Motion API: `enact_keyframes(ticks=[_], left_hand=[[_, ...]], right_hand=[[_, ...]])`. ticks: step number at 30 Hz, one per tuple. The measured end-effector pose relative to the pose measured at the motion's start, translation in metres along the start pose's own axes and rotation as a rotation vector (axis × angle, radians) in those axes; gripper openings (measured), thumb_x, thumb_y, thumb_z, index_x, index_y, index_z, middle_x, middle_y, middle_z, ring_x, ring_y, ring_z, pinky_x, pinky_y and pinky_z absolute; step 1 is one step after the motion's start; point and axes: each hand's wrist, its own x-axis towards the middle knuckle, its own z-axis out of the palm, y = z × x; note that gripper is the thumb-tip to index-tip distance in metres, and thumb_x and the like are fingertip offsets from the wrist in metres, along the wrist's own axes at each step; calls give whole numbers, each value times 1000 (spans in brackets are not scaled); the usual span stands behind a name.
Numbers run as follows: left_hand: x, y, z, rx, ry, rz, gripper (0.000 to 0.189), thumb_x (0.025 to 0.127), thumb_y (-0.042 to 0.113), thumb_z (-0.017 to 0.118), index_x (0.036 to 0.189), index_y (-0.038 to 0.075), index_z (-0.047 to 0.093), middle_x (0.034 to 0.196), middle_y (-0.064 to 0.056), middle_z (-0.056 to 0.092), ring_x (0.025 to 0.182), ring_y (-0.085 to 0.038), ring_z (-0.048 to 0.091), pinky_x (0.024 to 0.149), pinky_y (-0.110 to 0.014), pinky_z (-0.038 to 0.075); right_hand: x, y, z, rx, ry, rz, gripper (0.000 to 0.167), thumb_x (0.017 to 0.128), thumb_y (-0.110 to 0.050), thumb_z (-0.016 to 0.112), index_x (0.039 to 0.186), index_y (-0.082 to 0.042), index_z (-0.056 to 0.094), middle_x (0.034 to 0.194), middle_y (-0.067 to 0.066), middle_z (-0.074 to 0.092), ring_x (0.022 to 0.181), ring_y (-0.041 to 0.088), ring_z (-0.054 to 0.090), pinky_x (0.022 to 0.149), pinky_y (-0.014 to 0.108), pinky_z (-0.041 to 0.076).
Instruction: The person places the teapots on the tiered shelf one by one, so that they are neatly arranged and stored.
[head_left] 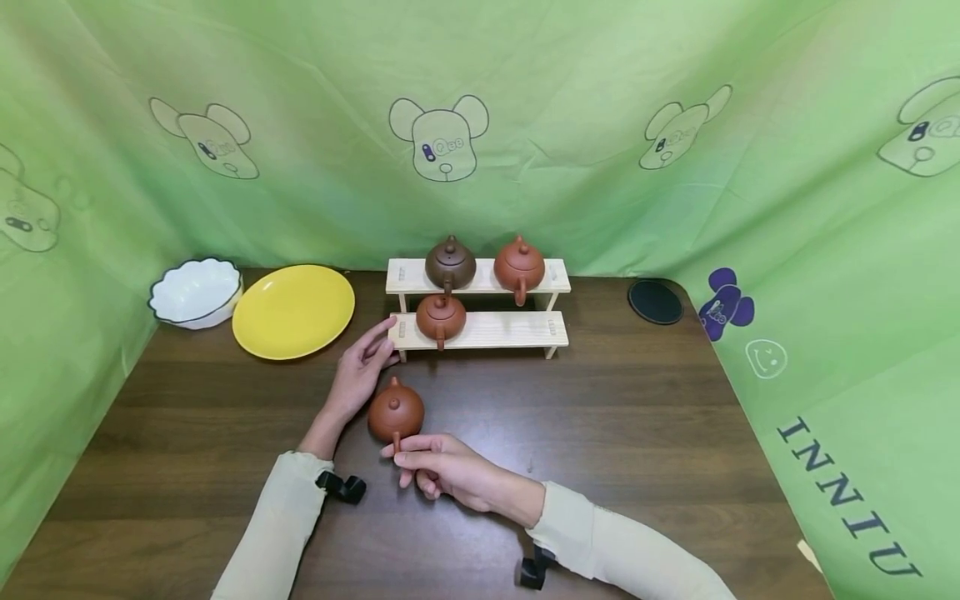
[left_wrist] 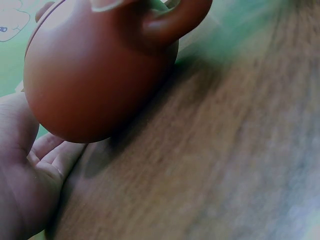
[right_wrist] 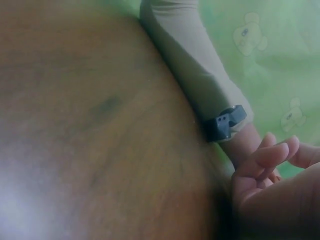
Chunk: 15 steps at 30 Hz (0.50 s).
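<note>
My right hand point(head_left: 468, 475) pinches the handle of a reddish-brown clay teapot point(head_left: 395, 410) between thumb and fingers. Its spout points away from me, and the teapot body point(left_wrist: 95, 75) appears close over the table in the left wrist view. Left of it, my left hand point(head_left: 358, 375) holds the left end of the wooden stand's lower shelf point(head_left: 502, 331), thumb and fingers at the board's edge. A smaller reddish teapot point(head_left: 441, 318) sits on that shelf. On the upper shelf point(head_left: 483, 279) stand a dark brown teapot point(head_left: 450, 265) and an orange-brown teapot point(head_left: 519, 265).
A yellow plate point(head_left: 294, 312) and a white scalloped bowl point(head_left: 197, 293) stand at the back left. A dark round coaster point(head_left: 656, 301) lies at the back right. Green printed cloth point(head_left: 562, 192) encloses the dark wooden table point(head_left: 615, 433) behind and at the sides.
</note>
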Motion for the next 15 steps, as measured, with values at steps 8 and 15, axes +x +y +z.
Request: enact_keyframes(ticks=[8,15], left_hand=[[1,-2,0,7,3,-3,47,118,10,56,164,4,53,163,-23,56,116,5,70,101,-22,65],[1,-2,0,10,-3,10,47,118,10,55,165,3,52,166,-22,53,119,5,68,102,-22,64]], right_hand=[[4,4,1,-38,29,-21,39,113,-16,64,143,9,68,80,-7,68,53,0,42,47,12,34],[0,1,-3,-78,149,-85,37,115,-19,64,128,14,73,69,-7,61,49,1,36,44,14,26]])
